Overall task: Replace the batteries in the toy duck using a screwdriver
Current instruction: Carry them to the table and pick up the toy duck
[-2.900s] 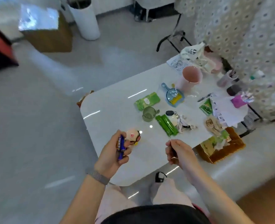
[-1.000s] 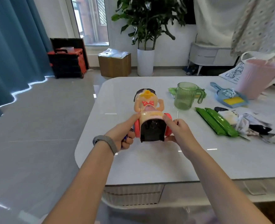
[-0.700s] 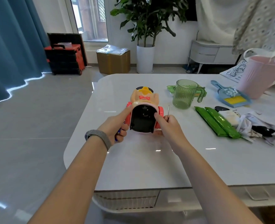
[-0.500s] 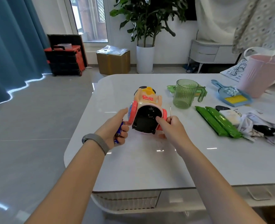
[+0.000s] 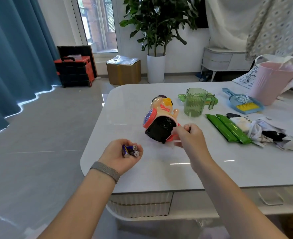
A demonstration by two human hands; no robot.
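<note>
The toy duck point(image 5: 160, 121) is seen in the head view, the only view given, lying tipped over on the white table point(image 5: 159, 169), its black underside turned toward the camera and its head pointing away, just left of a green ribbed cup point(image 5: 195, 102). A pink wheel with a blue face is shown at the duck's left side. The right hand point(image 5: 188, 135) is placed against the right edge of the black base, its fingers curled and drawn together at the duck; whether a thin tool is pinched in them cannot be told, as the fingers are blurred and only a dark sliver is seen there. The left hand point(image 5: 123, 155) is held palm up above the near left part of the table, apart from the duck, with its fingers curled round a few blue batteries point(image 5: 130, 150) whose metal ends are turned to the right. A grey mesh band point(image 5: 105, 170) is worn on the left wrist. To the right of the duck, two green packets point(image 5: 226, 128) are laid side by side, with a heap of white and black items just beyond them. A blue dustpan with a yellow brush point(image 5: 244, 105) and a pink bin point(image 5: 271, 81) are found farther back.
</note>
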